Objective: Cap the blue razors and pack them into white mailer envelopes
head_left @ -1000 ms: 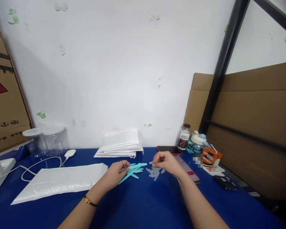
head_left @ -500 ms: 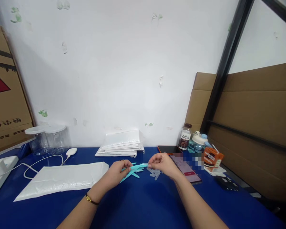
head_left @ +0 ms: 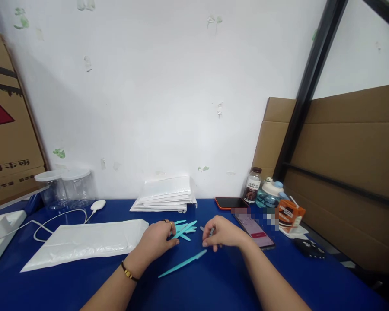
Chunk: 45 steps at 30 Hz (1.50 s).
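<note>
My left hand [head_left: 158, 238] is at the pile of teal eyebrow razors [head_left: 188, 228], its thumb and fingers closed on the end of one teal razor. My right hand [head_left: 222, 233] reaches down over the small clear plastic caps, fingers curled together. Whatever those fingertips hold is hidden. One clear cap [head_left: 202, 228] shows just left of them; the hand covers the others. A single razor [head_left: 183, 263] lies apart on the blue table [head_left: 188, 293], in front of both hands, slanting up to the right.
A white padded mailer [head_left: 87, 242] lies left, with a stack of mailers [head_left: 167, 194] by the wall. Rightward are a phone [head_left: 254, 231], another dark device [head_left: 231, 203], a brown bottle [head_left: 253, 185], a blue-lidded bottle [head_left: 269, 194] and an orange box [head_left: 290, 216]. Clear jars [head_left: 78, 190] stand far left.
The razor and clear cap that my hands held together have parted from them; a razor now lies in front. My left hand has returned to the razors, my right hand lowered onto the caps.
</note>
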Each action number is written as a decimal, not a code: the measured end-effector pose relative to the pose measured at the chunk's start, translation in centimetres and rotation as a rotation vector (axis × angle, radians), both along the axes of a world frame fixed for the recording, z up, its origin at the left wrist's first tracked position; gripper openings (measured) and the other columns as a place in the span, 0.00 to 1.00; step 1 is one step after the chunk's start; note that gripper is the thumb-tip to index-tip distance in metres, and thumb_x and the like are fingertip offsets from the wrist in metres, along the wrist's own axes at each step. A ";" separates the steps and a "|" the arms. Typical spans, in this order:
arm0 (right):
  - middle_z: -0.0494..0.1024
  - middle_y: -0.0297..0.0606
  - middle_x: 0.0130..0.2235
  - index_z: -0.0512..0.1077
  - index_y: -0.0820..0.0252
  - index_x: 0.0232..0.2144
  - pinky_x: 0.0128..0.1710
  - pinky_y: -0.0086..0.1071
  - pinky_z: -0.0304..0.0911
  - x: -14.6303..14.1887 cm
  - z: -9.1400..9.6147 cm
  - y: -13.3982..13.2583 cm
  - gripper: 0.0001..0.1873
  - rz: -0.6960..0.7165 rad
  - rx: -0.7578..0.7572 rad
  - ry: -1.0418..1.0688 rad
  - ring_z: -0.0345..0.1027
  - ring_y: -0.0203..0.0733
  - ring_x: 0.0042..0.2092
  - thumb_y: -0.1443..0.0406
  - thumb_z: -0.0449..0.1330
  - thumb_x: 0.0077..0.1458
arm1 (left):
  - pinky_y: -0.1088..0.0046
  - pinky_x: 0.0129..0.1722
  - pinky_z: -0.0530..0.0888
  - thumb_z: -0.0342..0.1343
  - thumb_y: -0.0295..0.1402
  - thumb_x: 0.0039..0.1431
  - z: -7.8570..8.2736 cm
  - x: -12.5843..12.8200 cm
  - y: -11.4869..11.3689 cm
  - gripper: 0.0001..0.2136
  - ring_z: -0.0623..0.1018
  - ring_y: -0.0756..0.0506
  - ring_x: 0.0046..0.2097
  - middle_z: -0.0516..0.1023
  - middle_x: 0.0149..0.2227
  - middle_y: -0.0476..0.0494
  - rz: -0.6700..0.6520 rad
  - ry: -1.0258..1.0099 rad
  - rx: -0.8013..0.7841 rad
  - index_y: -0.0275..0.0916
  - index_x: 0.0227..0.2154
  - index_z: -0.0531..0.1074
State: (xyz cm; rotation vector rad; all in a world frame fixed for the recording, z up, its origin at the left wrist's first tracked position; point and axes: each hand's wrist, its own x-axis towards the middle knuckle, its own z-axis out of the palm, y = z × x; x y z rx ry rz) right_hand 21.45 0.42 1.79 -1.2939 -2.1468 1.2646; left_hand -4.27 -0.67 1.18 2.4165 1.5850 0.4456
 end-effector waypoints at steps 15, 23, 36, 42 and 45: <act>0.76 0.33 0.27 0.74 0.63 0.24 0.24 0.22 0.56 1.9 -0.8 1.2 0.10 0.059 0.347 -0.365 0.66 0.33 0.27 0.75 0.57 0.35 | 0.77 0.29 0.65 0.41 0.36 0.58 -0.6 -0.4 0.5 0.08 0.73 0.50 0.29 0.72 0.28 0.50 -0.056 -0.293 -0.183 0.40 0.29 0.63; 0.76 0.35 0.31 0.76 0.61 0.28 0.27 0.23 0.57 1.9 -0.8 1.0 0.12 0.077 0.438 -0.389 0.67 0.35 0.31 0.66 0.66 0.34 | 0.77 0.28 0.66 0.43 0.39 0.56 -0.3 -0.3 0.6 0.09 0.74 0.50 0.28 0.73 0.27 0.51 -0.059 -0.443 -0.276 0.40 0.30 0.62; 0.74 0.33 0.25 0.71 0.63 0.27 0.24 0.22 0.56 1.4 0.2 0.6 0.06 -0.102 0.394 -0.115 0.64 0.32 0.26 0.70 0.56 0.43 | 0.75 0.31 0.66 0.41 0.38 0.56 0.3 -0.5 0.8 0.08 0.70 0.51 0.29 0.69 0.28 0.51 -0.095 -0.447 -0.311 0.39 0.31 0.60; 0.71 0.34 0.21 0.73 0.64 0.26 0.23 0.25 0.59 2.1 1.3 0.8 0.11 -0.215 0.328 0.193 0.63 0.33 0.24 0.60 0.62 0.44 | 0.76 0.27 0.60 0.40 0.40 0.57 0.9 -0.5 0.6 0.10 0.59 0.52 0.25 0.58 0.23 0.55 -0.091 -0.460 -0.270 0.40 0.27 0.58; 0.72 0.34 0.21 0.74 0.65 0.25 0.24 0.26 0.61 2.1 1.3 0.9 0.15 -0.232 0.303 0.245 0.64 0.33 0.24 0.57 0.64 0.42 | 0.76 0.26 0.59 0.40 0.41 0.56 1.0 -0.5 0.7 0.10 0.57 0.52 0.25 0.56 0.23 0.55 -0.075 -0.456 -0.261 0.40 0.27 0.58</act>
